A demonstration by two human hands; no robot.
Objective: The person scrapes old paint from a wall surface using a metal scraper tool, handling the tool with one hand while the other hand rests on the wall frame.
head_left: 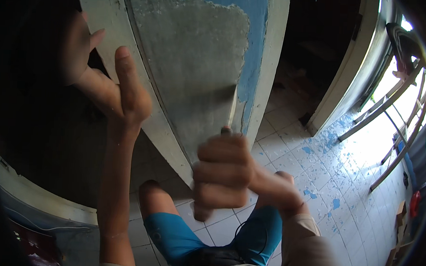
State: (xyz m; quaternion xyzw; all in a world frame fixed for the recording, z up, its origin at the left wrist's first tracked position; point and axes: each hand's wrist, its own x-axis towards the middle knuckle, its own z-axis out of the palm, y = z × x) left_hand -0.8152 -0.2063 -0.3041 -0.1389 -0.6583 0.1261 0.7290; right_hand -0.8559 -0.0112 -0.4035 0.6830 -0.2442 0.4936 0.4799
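The right hand [223, 171], blurred and just below centre toward six o'clock, is curling into a fist around a thin, pale, flat-bladed scraper [232, 107]; the fingers are hiding most of its handle. The scraper's long axis is running steeply upward, its blade pointing between twelve and one o'clock, showing almost edge-on. The tip is appearing to meet a bare grey panel [193, 51] right beside the ragged edge of its remaining blue paint [257, 40], and a dark shadow is stretching from the tip toward nine o'clock.

Toward ten o'clock, the left hand [108, 92] is opening wide, its thumb standing upright apart from the fingers, near a chipped off-white wooden frame [104, 14] edging the panel. The fingers are blurring into darkness, so I cannot tell whether they are touching anything.

Around four o'clock, blue paint flakes [336, 203] are lying over a white tiled floor [288, 150]. Near three o'clock, a slender-legged wooden stand [398, 91] is leaning in bright light.
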